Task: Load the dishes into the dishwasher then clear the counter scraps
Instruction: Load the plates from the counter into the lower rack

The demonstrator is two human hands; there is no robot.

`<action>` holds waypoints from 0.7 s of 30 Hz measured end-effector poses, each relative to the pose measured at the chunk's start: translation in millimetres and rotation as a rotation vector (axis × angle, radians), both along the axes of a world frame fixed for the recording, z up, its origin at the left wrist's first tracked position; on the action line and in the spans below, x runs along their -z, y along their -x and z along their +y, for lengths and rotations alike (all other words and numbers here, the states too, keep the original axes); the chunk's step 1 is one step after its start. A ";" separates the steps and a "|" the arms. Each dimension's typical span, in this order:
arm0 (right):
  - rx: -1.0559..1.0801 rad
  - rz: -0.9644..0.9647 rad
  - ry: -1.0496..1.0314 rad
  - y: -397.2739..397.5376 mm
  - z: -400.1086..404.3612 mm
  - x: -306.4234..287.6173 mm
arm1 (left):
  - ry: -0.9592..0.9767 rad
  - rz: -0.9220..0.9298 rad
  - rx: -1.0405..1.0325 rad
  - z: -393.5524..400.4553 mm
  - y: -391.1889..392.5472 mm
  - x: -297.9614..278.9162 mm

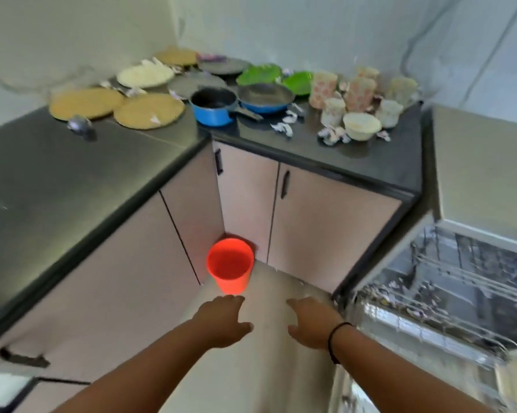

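Observation:
My left hand (221, 320) and my right hand (312, 323) are stretched out over the floor, fingers straight, holding nothing. At the right the dishwasher (448, 296) stands open with its wire rack pulled out. On the dark corner counter (370, 162) lie tan plates (87, 102), a white plate (145, 76), grey plates (197, 83), green plates (260, 74), a blue saucepan (214, 107), a blue frying pan (266, 98), patterned cups (358, 93) and a cream bowl (362, 126). Crumpled paper scraps (284, 125) lie among them.
An orange bucket (230, 265) stands on the floor in the cabinet corner, just beyond my left hand. Beige cabinet doors (310, 210) run under the counter. A spoon-like metal piece (78, 125) lies on the left counter.

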State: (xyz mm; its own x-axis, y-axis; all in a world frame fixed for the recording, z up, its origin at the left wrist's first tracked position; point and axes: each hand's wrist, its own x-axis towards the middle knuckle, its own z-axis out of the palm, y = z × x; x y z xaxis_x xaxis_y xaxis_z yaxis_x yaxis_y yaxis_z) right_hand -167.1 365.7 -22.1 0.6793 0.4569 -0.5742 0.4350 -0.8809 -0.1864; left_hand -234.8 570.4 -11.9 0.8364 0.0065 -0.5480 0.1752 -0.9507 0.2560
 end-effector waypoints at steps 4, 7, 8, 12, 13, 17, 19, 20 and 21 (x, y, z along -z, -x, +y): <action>-0.030 -0.125 -0.103 -42.6 49.9 -38.7 | 0.040 -0.126 -0.055 29.4 -35.6 -23.8; -0.038 -0.205 -0.177 -85.8 77.6 -60.3 | 0.028 -0.174 -0.107 54.3 -76.2 -38.4; -0.034 -0.220 -0.199 -102.5 85.4 -66.0 | 0.030 -0.194 -0.127 63.7 -91.5 -42.7; -0.020 -0.265 -0.273 -177.9 113.1 -84.7 | 0.028 -0.249 -0.199 97.8 -153.2 -60.8; -0.029 -0.281 -0.298 -199.9 120.1 -89.3 | 0.027 -0.274 -0.228 106.9 -171.0 -65.1; -0.093 -0.282 -0.380 -272.4 148.8 -119.2 | 0.080 -0.363 -0.411 141.0 -228.6 -84.0; -0.159 -0.294 -0.420 -299.9 167.0 -139.7 | 0.109 -0.401 -0.510 156.2 -248.7 -95.6; -0.195 -0.294 -0.450 -311.5 178.2 -150.3 | 0.117 -0.420 -0.556 165.8 -257.6 -99.3; -0.234 -0.295 -0.485 -320.7 188.6 -160.3 | 0.121 -0.429 -0.599 174.7 -264.3 -102.7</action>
